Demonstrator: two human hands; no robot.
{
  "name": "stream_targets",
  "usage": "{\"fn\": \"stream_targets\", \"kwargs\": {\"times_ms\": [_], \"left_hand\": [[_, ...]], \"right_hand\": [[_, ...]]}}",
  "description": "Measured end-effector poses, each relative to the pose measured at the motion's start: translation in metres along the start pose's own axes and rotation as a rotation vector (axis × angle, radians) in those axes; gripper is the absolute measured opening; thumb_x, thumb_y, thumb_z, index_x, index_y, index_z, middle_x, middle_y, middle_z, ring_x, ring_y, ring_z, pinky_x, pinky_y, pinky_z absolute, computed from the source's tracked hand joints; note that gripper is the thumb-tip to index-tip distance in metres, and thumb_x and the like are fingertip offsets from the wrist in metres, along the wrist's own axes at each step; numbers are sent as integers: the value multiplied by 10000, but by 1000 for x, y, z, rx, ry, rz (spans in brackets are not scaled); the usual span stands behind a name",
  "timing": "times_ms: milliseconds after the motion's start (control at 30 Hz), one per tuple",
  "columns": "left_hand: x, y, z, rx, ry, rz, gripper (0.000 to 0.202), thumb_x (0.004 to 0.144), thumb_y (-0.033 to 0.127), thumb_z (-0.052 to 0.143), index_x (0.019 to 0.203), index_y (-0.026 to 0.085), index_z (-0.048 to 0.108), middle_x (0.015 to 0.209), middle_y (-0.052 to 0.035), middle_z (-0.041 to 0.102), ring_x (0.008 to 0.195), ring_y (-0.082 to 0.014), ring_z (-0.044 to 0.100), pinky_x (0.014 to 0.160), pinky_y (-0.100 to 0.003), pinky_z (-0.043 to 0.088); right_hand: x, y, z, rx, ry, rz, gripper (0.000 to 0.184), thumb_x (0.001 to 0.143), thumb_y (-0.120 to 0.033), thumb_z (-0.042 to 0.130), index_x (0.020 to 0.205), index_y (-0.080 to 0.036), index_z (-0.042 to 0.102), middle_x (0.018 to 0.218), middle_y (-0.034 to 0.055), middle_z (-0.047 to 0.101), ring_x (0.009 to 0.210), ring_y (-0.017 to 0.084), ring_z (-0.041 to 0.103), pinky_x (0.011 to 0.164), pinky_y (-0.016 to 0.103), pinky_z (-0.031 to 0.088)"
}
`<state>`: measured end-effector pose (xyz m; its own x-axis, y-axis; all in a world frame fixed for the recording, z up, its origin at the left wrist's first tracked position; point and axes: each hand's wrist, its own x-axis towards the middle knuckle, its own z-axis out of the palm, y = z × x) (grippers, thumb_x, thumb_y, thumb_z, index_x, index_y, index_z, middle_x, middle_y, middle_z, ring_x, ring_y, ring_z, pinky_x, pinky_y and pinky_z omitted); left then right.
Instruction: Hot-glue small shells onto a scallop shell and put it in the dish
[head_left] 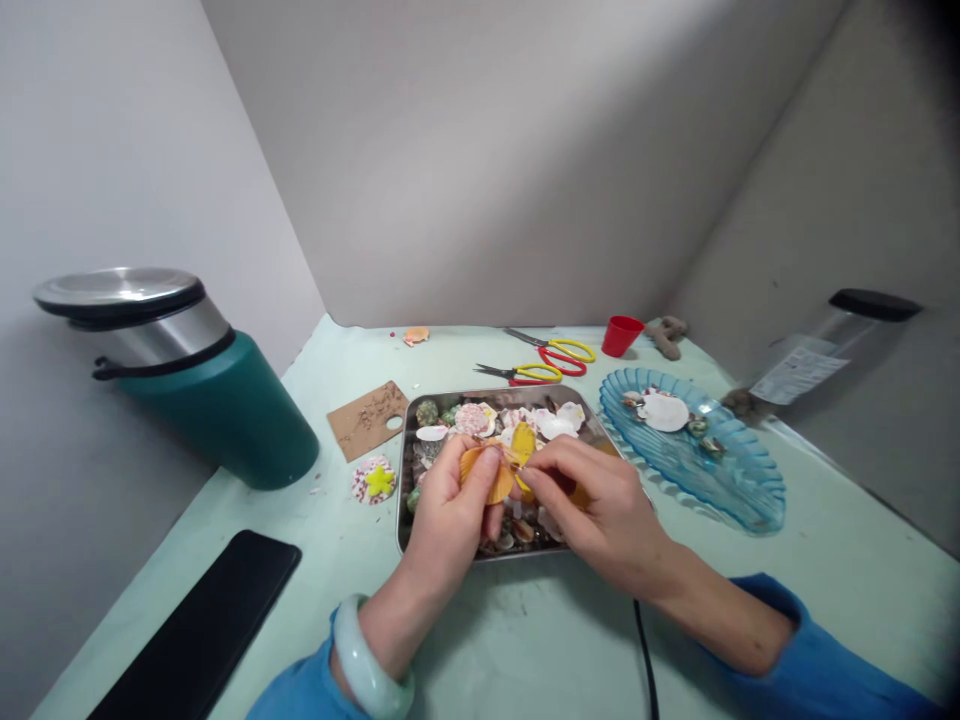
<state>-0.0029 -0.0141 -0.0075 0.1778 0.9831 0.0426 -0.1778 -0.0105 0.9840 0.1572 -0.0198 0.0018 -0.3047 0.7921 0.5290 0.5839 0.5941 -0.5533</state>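
Over a metal tray (406, 490) full of shells, my left hand (450, 497) grips an orange scallop shell (498, 478) between thumb and fingers. My right hand (596, 497) is closed in a pinch at the shell's right edge; whatever its fingertips hold is too small and covered to name. A yellow shell (523, 441) shows just behind the fingertips. White and pinkish shells (475, 418) and green-grey snail shells (427, 412) lie in the tray, partly hidden by both hands.
Left of the tray are a speckled shell with a yellow star (379, 482), a brown board (367, 417), a phone (202, 630) and a teal bottle (225, 410). Behind lie scissors (536, 373) and a red cup (622, 336). A blue dish (739, 490) and clear jar (832, 345) stand right.
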Motion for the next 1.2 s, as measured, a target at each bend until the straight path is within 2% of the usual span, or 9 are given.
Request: {"fn": "stream_targets", "kwargs": {"times_ms": [200,333,567,1033,1200], "left_hand": [[-1,1,1,76,-20,-24,254,912,416,527,790,210,439,513,86,471,375,-53,370,411,-198,274],[-2,1,2,98,-16,-46,248,908,421,521,804,214,431,569,71,513,388,-52,368,389,-189,261],[-5,7,5,144,-7,-24,263,895,396,534,755,218,401,496,92,423,398,-55,346,396,-179,252],[-6,0,0,231,2,43,266,923,413,518,775,215,419,559,88,409,445,-51,349,442,-188,279],[-8,1,1,216,-1,60,263,924,401,518,769,213,418,555,83,453,439,-51,356,439,-188,284]], "right_hand": [[0,-3,0,142,-62,124,321,958,-231,457,643,-188,503,597,-27,497,571,110,454,586,252,344],[0,-3,-1,242,-98,221,358,940,-220,464,585,-192,431,550,-52,429,529,91,408,533,235,310],[1,-3,-3,418,-176,360,354,931,-271,456,587,-191,448,536,-58,409,506,88,373,517,243,296],[4,-1,-4,508,-211,421,341,889,-313,482,575,-183,507,503,-55,406,490,90,361,487,240,288],[4,0,-4,531,-214,439,331,884,-305,480,576,-184,503,506,-52,412,485,89,361,478,239,285]]}}
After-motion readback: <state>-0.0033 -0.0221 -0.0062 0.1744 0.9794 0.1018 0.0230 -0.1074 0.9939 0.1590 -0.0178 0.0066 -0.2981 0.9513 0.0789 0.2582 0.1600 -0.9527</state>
